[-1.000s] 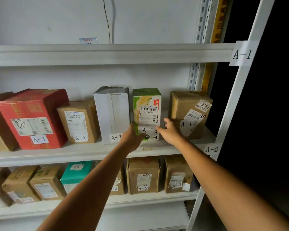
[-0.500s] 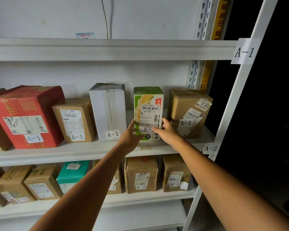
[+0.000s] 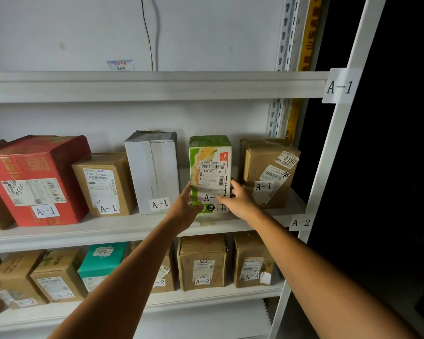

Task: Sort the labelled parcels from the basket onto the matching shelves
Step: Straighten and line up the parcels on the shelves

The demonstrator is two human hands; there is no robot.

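A-1 tag point(image 3: 207, 197): on the green parcel point(image 3: 209, 150), partly covered by fingers point(image 3: 222, 198) of the right hand point(image 3: 240, 203).
Brown parcel point(image 3: 169, 265): below-left of the green parcel, mostly behind the left forearm point(image 3: 132, 272); tag shows only "-2".
Waybill print point(image 3: 212, 176): unreadably small.

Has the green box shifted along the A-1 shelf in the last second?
Yes. The green box has slid right: its gap to the white box has widened, and it now stands closer to the brown box on its right.
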